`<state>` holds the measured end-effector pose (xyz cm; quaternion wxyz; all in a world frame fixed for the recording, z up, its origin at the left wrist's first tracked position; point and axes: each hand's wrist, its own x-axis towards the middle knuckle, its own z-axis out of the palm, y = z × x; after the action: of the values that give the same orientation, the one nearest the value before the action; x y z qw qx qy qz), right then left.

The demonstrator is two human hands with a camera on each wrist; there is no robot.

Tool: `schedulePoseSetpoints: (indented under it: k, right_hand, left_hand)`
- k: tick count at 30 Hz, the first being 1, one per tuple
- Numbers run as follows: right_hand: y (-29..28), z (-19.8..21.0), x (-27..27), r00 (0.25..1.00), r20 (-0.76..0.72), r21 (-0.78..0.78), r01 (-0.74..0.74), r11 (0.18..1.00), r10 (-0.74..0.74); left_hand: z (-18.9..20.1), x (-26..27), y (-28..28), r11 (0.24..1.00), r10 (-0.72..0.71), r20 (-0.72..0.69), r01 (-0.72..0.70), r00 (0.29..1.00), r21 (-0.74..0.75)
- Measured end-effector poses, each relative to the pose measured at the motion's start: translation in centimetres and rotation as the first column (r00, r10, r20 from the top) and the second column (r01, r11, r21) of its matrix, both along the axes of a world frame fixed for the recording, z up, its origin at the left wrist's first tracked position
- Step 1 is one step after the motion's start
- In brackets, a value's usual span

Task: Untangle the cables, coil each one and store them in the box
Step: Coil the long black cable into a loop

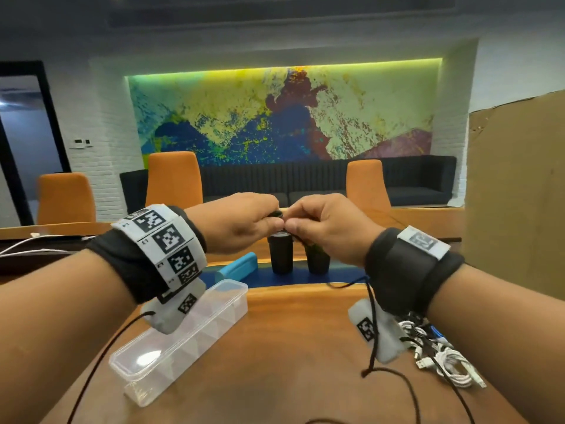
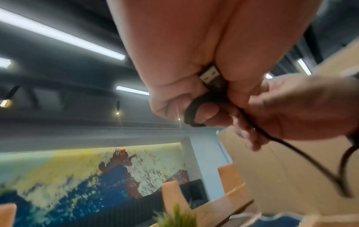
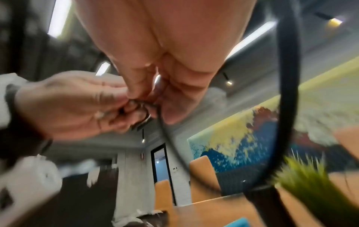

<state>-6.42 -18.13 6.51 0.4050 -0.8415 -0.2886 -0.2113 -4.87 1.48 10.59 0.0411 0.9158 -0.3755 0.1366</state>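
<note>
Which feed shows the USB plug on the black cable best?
Left wrist: the USB plug sticks out between the left hand fingers, metal shell clear. Head view hides it behind both hands. Right wrist shows only a blurred metallic glint there.

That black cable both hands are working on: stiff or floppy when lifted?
Probably floppy: the black cable droops in a slack curve below the right hand. It bends into a tight loop in the left hand, so it likely coils easily. Its plug looks rigid.

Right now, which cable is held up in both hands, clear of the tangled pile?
The thin black USB cable, pinched between left hand and right hand; the white cables lie tangled on the table.
</note>
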Motion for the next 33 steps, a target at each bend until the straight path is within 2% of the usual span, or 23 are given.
schedulePoseSetpoints:
  k: [2,4,6,7,8,9,10,11,12,13,14,15,16,18,20,21,23,24,26,28,30,31,33]
  right_hand:
    - [-0.2,0.9,-0.2,0.991,-0.103,0.344,-0.044,0.938,0.084]
    - [-0.9,2.7,-0.3,0.987,-0.087,0.685,-0.042,0.727,0.138]
    - [-1.7,4.6,-0.1,0.998,-0.014,0.857,-0.016,0.515,0.054]
    - [-2.0,5.2,0.1,0.995,0.025,0.86,0.027,0.51,-0.096]
    - [-2.4,5.5,0.5,0.945,0.103,0.802,0.106,0.588,-0.311]
    - [-2.7,5.4,1.0,0.836,0.253,0.687,0.2,0.699,-0.488]
    - [-2.9,5.0,1.3,0.731,0.428,0.517,0.283,0.808,-0.531]
    - [-3.1,4.4,1.7,0.686,0.555,0.308,0.356,0.882,-0.471]
    - [-3.2,3.5,2.1,0.698,0.596,0.091,0.433,0.897,-0.397]
    - [-3.5,2.5,2.7,0.726,0.579,-0.084,0.505,0.859,-0.371]
    - [-3.8,1.5,3.2,0.752,0.534,-0.19,0.552,0.812,-0.386]
    - [-4.2,0.8,3.6,0.767,0.48,-0.237,0.581,0.779,-0.427]
    - [-4.6,0.4,3.8,0.779,0.415,-0.236,0.591,0.771,-0.47]
    - [-4.9,0.4,3.6,0.82,0.322,-0.14,0.536,0.833,-0.474]
    - [-3.4,1.2,2.4,0.914,0.232,-0.096,0.362,0.927,-0.333]
    - [-2.1,1.5,1.7,0.958,0.159,-0.132,0.261,0.956,-0.24]
    - [-0.1,1.6,1.1,0.99,0.021,-0.211,0.137,0.968,-0.136]
    - [0.5,1.4,1.3,0.993,-0.028,-0.173,0.111,0.979,-0.118]
    - [0.6,1.1,1.5,0.988,-0.129,0.033,0.084,0.996,-0.08]
    - [0.2,1.0,1.7,0.991,-0.122,0.168,0.072,0.983,-0.051]
    - [-0.1,0.9,1.9,0.997,-0.047,0.24,0.064,0.969,-0.054]
    - [-0.2,0.9,2.0,0.997,0.002,0.254,0.068,0.965,-0.071]
    - [-0.6,0.8,2.5,0.983,0.127,0.202,0.107,0.974,-0.134]
  left_hand:
    - [-0.1,0.0,0.2,0.998,0.06,-0.002,-0.06,0.998,0.008]
    - [-0.5,0.2,0.5,0.998,0.048,0.014,-0.048,0.999,-0.043]
    - [-1.0,0.4,0.4,0.997,0.047,0.054,-0.044,0.997,-0.066]
    - [-1.2,0.6,0.2,0.997,0.057,0.084,-0.051,0.995,-0.063]
    - [-1.3,0.8,0.0,0.996,0.059,0.113,-0.051,0.992,-0.073]
    - [-1.1,1.0,-0.2,0.992,0.053,0.132,-0.038,0.99,-0.117]
    - [-0.8,1.1,-0.2,0.977,0.043,0.14,-0.013,0.989,-0.212]
    - [-0.3,1.4,-0.1,0.939,0.039,0.14,0.011,0.989,-0.343]
    - [0.4,1.7,0.1,0.873,0.045,0.132,0.025,0.99,-0.487]
    - [1.1,2.0,0.5,0.784,0.062,0.122,0.027,0.991,-0.62]
    - [1.7,2.3,0.9,0.701,0.089,0.118,0.022,0.989,-0.712]
    - [2.2,2.6,1.3,0.657,0.122,0.118,0.009,0.986,-0.754]
    - [2.4,2.6,1.5,0.656,0.148,0.108,-0.015,0.983,-0.755]
    - [2.0,2.5,1.0,0.733,0.171,0.062,-0.085,0.983,-0.675]
    - [0.9,2.1,0.0,0.819,0.159,0.027,-0.117,0.987,-0.562]
    - [0.5,1.9,-0.6,0.829,0.145,0.007,-0.118,0.989,-0.546]
    - [0.1,2.1,-1.2,0.793,0.106,-0.052,-0.116,0.993,-0.598]
    - [0.3,2.3,-1.3,0.756,0.086,-0.087,-0.122,0.993,-0.644]
    - [0.8,2.4,-1.2,0.68,0.024,-0.185,-0.152,0.982,-0.717]
    - [1.1,2.0,-1.0,0.653,-0.042,-0.299,-0.201,0.953,-0.73]
    - [1.4,1.3,-0.7,0.646,-0.104,-0.424,-0.263,0.9,-0.716]
    - [1.4,1.0,-0.5,0.635,-0.155,-0.501,-0.303,0.851,-0.711]
    - [1.2,0.3,0.0,0.615,-0.323,-0.658,-0.378,0.68,-0.692]
